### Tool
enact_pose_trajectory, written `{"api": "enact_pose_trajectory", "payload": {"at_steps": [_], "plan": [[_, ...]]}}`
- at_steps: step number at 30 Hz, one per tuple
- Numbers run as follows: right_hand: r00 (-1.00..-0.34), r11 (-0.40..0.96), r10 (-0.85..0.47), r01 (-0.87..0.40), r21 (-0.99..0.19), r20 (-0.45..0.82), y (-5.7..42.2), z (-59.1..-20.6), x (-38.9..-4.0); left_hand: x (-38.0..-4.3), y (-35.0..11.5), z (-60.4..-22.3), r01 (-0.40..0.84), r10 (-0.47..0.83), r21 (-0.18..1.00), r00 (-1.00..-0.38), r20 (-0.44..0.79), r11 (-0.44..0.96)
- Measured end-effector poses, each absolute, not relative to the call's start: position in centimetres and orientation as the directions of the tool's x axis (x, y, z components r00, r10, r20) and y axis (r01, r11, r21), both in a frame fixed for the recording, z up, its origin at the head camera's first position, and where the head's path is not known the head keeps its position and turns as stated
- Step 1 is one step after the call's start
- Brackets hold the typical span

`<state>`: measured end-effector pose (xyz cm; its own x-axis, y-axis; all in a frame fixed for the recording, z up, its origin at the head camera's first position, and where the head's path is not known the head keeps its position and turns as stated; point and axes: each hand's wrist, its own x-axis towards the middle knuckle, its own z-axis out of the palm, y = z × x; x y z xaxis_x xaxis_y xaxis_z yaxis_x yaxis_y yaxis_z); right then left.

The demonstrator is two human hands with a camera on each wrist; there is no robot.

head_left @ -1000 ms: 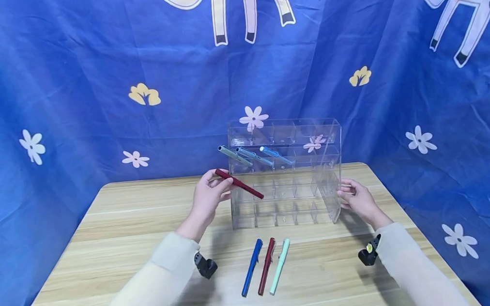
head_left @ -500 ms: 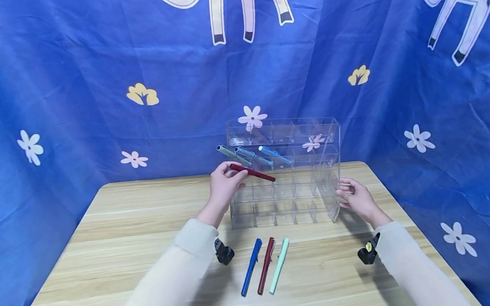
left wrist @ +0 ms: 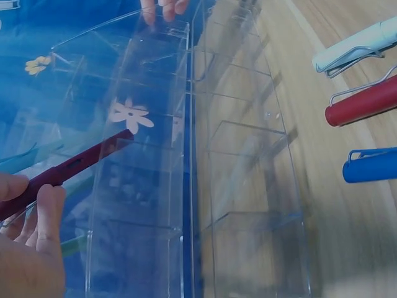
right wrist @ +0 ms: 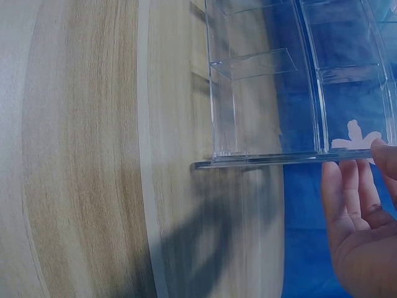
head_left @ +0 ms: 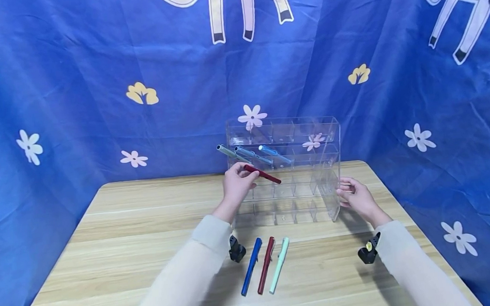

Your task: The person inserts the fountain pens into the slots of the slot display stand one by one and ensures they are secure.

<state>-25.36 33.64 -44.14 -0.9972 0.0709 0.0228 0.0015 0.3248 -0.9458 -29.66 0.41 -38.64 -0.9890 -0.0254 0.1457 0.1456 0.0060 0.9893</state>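
Observation:
My left hand (head_left: 236, 188) pinches a dark red pen (head_left: 268, 176) between thumb and fingers, tilted with its far end down to the right. It is in front of the middle tiers of a clear acrylic pen rack (head_left: 334, 189). In an upper tier lean a grey-green pen (head_left: 226, 151), a blue-grey pen (head_left: 250, 155) and a light blue pen (head_left: 274, 154). My right hand (head_left: 360, 202) rests at the rack's right side. In the right wrist view, its fairly straight fingers (right wrist: 350, 186) touch the outside of the side panel, with the thumb at its edge.
On the wooden table (head_left: 105, 252), in front of the rack, lie a blue pen (head_left: 251, 267), another dark red pen (head_left: 265, 266) and a mint green pen (head_left: 279, 265), side by side. A blue patterned cloth (head_left: 188, 104) hangs behind and at both sides.
My left hand has moved right with the dark red pen, first rising, then dipping slightly, and is now before the rack. The right hand stays at the rack's side.

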Motion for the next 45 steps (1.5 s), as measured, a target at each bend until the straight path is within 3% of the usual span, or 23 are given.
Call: {"api": "enact_pose_trajectory", "payload": {"at_steps": [5, 13, 32, 45], "plan": [[-0.997, 0.324, 0.072, 0.001, -0.946, 0.024, 33.5, -44.1, -25.3, -29.7, 1.1, -39.0, 0.156, -0.023, 0.986, -0.987, 0.158, 0.050], [-0.997, 0.332, 0.076, 0.001, -0.943, 0.026, 33.6, -44.1, -25.4, -29.9, 1.8, -39.4, 0.172, 0.005, 0.956, -0.984, 0.176, 0.237], [-0.996, 0.345, 0.078, -0.006, -0.938, 0.035, 33.6, -44.2, -25.3, -29.0, 3.5, -39.8, 0.180, 0.048, 0.891, -0.983, 0.176, 0.417], [-0.996, 0.329, 0.078, -0.004, -0.944, 0.031, 33.6, -44.3, -25.2, -29.1, 3.0, -40.0, 0.183, 0.042, 0.922, -0.983, 0.180, 0.342]]}}
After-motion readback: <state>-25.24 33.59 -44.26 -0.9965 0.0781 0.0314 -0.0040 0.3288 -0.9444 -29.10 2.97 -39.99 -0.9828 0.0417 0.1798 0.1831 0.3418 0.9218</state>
